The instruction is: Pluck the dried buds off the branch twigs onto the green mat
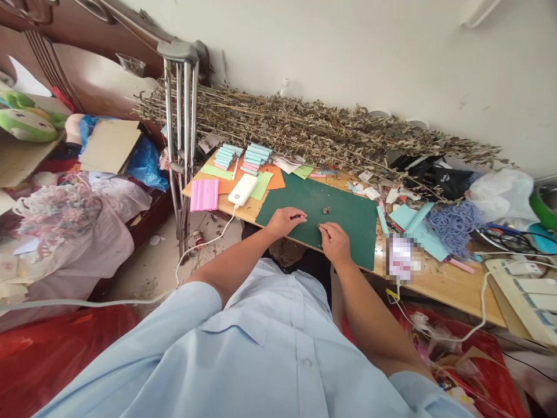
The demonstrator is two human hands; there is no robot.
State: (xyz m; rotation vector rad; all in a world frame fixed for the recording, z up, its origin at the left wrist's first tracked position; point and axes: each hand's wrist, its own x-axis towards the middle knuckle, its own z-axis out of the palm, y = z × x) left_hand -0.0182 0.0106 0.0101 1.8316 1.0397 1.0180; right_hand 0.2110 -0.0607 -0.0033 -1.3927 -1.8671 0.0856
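Note:
My left hand (286, 222) is over the front edge of a dark green cutting mat (352, 223), its thumb and fingers pinched together. A speck of red shows at its fingertips, too small to name. A short way to the right, my right hand (335, 242) is also closed in a pinch above the mat; whatever it may hold is hidden. The two hands are apart, fingertips facing each other. Just beyond them a small brown clump of dried plant bits (326, 211) lies on the mat.
Rolled blue paper tubes (257, 154), a pink folded sheet (204, 194) and a white corded device (242, 190) lie left on the wooden table (435, 281). Dried plant stalks (296, 125) line the wall. Crutches (183, 116) stand left; blue yarn (455, 226) and a power strip (528, 296) are right.

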